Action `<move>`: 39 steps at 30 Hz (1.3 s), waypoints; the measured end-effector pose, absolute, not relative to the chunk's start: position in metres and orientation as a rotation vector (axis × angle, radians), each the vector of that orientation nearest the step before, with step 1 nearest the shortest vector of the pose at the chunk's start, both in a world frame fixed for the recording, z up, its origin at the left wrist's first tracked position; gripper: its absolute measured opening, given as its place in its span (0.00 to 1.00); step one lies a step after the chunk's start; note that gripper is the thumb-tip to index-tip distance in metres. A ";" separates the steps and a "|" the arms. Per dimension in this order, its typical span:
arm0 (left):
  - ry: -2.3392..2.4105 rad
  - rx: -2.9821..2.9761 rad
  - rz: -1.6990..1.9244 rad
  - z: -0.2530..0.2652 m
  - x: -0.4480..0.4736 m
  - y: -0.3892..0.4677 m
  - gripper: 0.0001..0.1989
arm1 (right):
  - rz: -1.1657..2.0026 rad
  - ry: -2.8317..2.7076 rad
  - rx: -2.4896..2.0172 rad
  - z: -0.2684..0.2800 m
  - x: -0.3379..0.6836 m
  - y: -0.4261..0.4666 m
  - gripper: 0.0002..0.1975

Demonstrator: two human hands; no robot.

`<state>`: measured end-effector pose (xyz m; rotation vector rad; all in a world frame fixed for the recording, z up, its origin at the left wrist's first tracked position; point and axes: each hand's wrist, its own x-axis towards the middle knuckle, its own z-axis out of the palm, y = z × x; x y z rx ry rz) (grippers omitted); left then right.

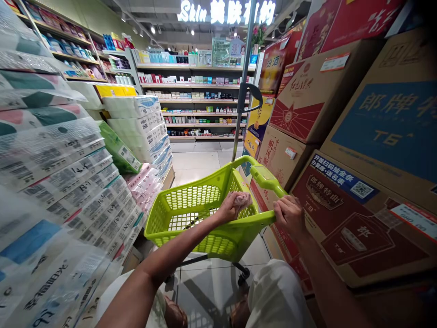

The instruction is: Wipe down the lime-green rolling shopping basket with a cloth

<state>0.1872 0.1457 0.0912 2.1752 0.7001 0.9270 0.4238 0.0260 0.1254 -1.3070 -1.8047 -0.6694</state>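
A lime-green shopping cart (pixel 191 243) stands in front of me, its perforated basket tilted to my view and holding nothing I can see. My right hand (pixel 291 216) is closed around the near corner of its rim, at the end of the handle (pixel 266 177). Over the basket, my left hand (pixel 231 207) is closed on a crumpled pinkish cloth (pixel 243 200), whose exact kind is hard to make out. A grey pole (pixel 239 123) with a dark hook-shaped grip rises from the cart's far right corner.
Tall stacks of tissue packs (pixel 82 177) line the left side. Stacked cardboard cartons (pixel 300 100) rise close on the right. Ahead, across the tiled floor (pixel 194 159), stand shelves of small boxed goods (pixel 194 85). My feet are below the cart.
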 end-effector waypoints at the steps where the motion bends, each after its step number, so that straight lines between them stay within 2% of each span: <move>1: 0.725 2.152 0.950 0.093 0.191 0.145 0.16 | -0.652 -1.769 -1.310 0.124 0.426 0.029 0.16; 6: 0.870 2.067 1.047 0.129 0.229 0.173 0.19 | -0.600 -1.676 -1.271 0.118 0.430 0.037 0.17; 12: 1.240 1.844 0.852 0.179 0.290 0.216 0.28 | -0.654 -1.657 -1.237 0.116 0.428 0.043 0.18; 16: 1.239 2.034 0.817 0.175 0.300 0.193 0.27 | -0.674 -1.674 -1.208 0.115 0.426 0.046 0.17; 22: 0.945 2.377 0.708 0.166 0.285 0.161 0.26 | -0.615 -1.688 -1.244 0.112 0.423 0.040 0.17; 33: 1.231 2.009 0.952 0.161 0.289 0.226 0.20 | -0.549 -1.727 -1.135 0.113 0.411 0.041 0.15; 39: 1.299 2.005 0.846 0.160 0.278 0.220 0.21 | -0.570 -1.685 -1.178 0.107 0.407 0.050 0.15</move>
